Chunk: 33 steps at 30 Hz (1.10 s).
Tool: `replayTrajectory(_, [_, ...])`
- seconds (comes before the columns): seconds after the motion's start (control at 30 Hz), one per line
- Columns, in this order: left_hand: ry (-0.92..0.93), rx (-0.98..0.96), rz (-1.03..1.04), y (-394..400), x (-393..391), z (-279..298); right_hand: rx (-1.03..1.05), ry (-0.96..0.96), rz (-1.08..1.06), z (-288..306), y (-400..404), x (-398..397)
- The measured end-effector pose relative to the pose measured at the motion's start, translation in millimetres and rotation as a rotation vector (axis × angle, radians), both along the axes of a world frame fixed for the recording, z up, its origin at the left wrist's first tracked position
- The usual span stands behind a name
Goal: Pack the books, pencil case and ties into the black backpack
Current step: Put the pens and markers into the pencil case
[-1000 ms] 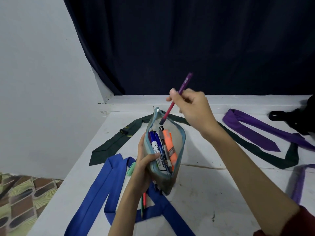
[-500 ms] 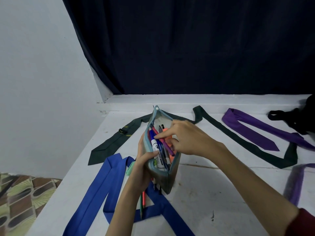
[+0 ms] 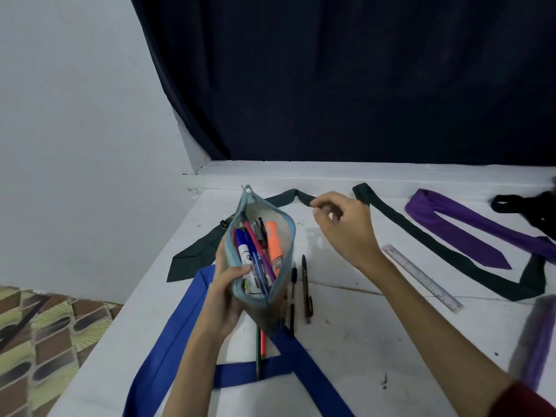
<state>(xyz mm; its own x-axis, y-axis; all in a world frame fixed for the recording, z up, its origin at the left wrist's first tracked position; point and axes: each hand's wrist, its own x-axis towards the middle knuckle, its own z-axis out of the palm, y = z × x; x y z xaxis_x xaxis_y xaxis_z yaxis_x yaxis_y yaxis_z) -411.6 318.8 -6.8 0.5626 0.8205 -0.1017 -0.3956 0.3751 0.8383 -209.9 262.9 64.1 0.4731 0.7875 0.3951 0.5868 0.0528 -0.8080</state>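
Just below the pencil case (image 3: 289, 236), on the white table (image 3: 361, 356): two pencils (image 3: 260, 347) lying across a blue tie (image 3: 186, 335), tips pointing toward the near edge.

At the left wall of the case: the left hand (image 3: 224, 291), wrapped around it, thumb on the near rim, holding the case lifted and tilted with the mouth wide open. Zipper fully undone, slider at the far end.

Inside the case: a white marker (image 3: 248, 266), a purple pen (image 3: 264, 260), an orange highlighter (image 3: 275, 245) and some darker pens, all lying along the length of the case. Not full yet, by the look.

Just right of the case, on the table: two black pens (image 3: 307, 288), apart from the case, long axis running near to far, almost parallel to the case. Probably the next things to go in. Best taken by the free hand, coming back down and toward the case, then slid in lengthwise.

Right of the case and a little beyond the pens: the right hand (image 3: 343, 233), in the air, fingers loosely curled, grasping nothing. Nearer to the pens than the busy left hand.

Further right of the case: a clear ruler (image 3: 421, 278), set diagonally. Then a dark green tie (image 3: 445, 251) and a purple tie (image 3: 469, 233), both spread on the table, not packed.

Far right of the case, at the frame edge: the black backpack (image 3: 535, 212), only partly seen, well apart from the case. No books in view.
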Motion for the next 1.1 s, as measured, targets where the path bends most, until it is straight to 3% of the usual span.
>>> replayTrajectory(0.13, [-0.01, 0.023, 0.059, 7, -19, 0, -0.581, -0.111, 0.03, -52, 9, -6])
replayTrajectory(0.2, [-0.004, 0.027, 0.066, 8, -23, 0, -0.748, -0.165, 0.06, -72, 9, -13])
replayTrajectory(0.3, [0.001, 0.026, 0.045, 8, -26, 0, -0.747, -0.172, 0.053, -86, 9, -20])
replayTrajectory(0.47, [0.015, 0.015, 0.042, 8, -26, -4, -0.607, -0.002, -0.062, -78, 12, -16])
replayTrajectory(0.57, [-0.011, 0.045, 0.049, 8, -23, -6, -0.644, 0.092, 0.002, -77, 13, -17])
replayTrajectory(0.67, [-0.021, 0.072, 0.053, 6, -18, -4, -0.738, 0.07, 0.088, -84, 10, -24])
replayTrajectory(0.93, [0.02, 0.105, 0.037, 5, -11, -1, -0.746, -0.045, 0.155, -81, 7, -36])
replayTrajectory(1.1, [0.034, 0.138, 0.007, 7, 0, 2, -0.675, 0.155, 0.0, -63, 4, -6])
